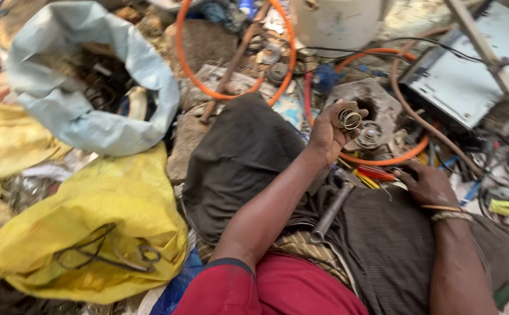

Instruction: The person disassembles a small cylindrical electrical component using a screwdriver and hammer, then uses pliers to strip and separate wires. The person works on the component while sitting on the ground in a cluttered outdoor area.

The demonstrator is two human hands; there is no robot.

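The left hand (331, 131) is raised over the lap, its grip closed around a small coil of thin metal wire rings (350, 119). The rings sit at the fingertips, pinched between thumb and curled fingers, clear of everything below. Just beyond them, near the fingertips, lies a round metal fitting (371, 134) on a grey block with a hole in it (377, 99).

The right hand (426, 184) rests lower, palm down, on the cluttered ground beside the knee. Whether its grip clasps anything cannot be told, as the fingers are tucked among small parts. A red-handled tool (375, 172) lies just beside it, and a hammer (333, 210) rests on the dark cloth over the lap (248, 157), between the 2 arms.

The ground is littered with scrap. An orange hose (234, 93) loops across it. A pale blue sack (85, 116) with metal odds inside stands open to the left, and a yellow sack (108, 227) lies nearer, with bent wire on top. A grey metal case (470, 76) sits at the far right.
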